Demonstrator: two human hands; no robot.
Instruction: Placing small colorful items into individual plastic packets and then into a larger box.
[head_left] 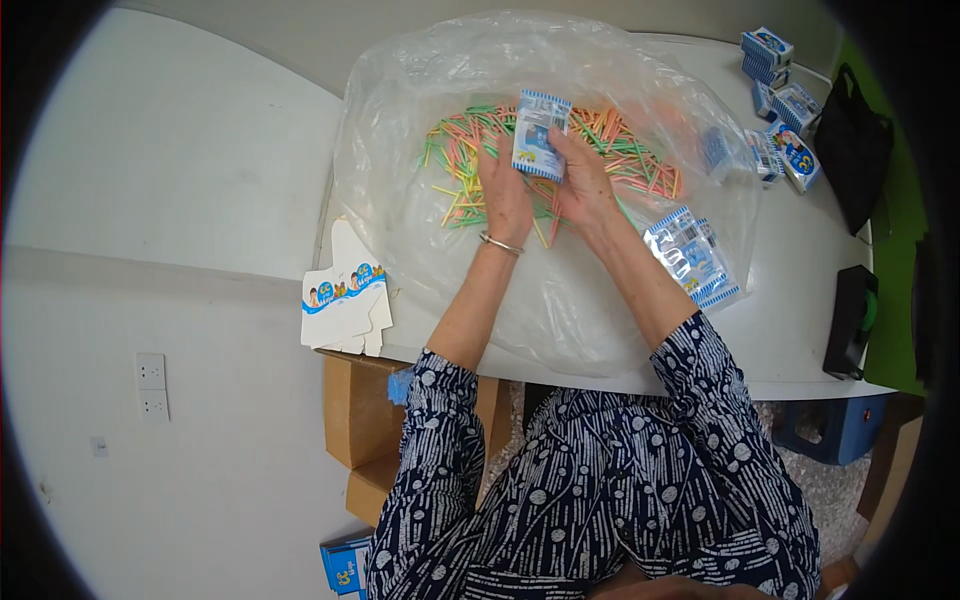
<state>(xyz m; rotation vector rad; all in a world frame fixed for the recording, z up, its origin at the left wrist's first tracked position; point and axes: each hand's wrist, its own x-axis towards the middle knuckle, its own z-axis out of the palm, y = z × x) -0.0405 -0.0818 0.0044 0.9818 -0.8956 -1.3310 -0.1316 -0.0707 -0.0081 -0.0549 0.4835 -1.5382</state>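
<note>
A small blue-and-white striped packet [541, 120] is held upright over the clear plastic bag [420, 90]. My right hand [583, 185] closes on its right side, with the thumb across its front. Against the packet's lower left edge is my left hand [507, 195], fingers pointing up and partly hidden behind the packet. Beneath both hands, many thin pink, green and yellow sticks [640, 170] lie loose on the spread bag. Several more flat striped packets [690, 255] rest together at the bag's right side, next to my right forearm.
Flat white-and-blue printed cartons [345, 300] lie at the table's left corner. Small striped packs [767, 50] are stacked at the far right, near a black bag [853, 150] and a black tape dispenser [852, 322]. Below the table edge stands an open cardboard box [360, 415].
</note>
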